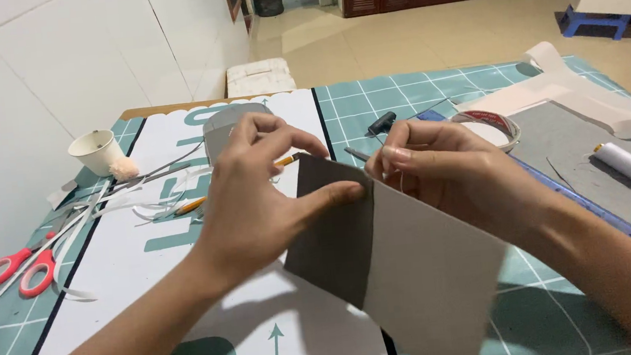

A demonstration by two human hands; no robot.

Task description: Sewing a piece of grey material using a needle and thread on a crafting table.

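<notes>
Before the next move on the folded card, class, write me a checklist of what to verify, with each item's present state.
1. Left hand thumb pinning the folded card at its top edge: ok.
2. Right hand grip shut at the fold: ok.
3. Needle or thread in the right fingers: cannot tell, too fine to make out.
4. Scissors lying apart from both hands: ok.
5. Spool of white thread lying on the grey sheet: ok.
6. Paper strips cleared from the mat: not ok.

White tiled wall [32, 65], beige floor [425, 38]
</notes>
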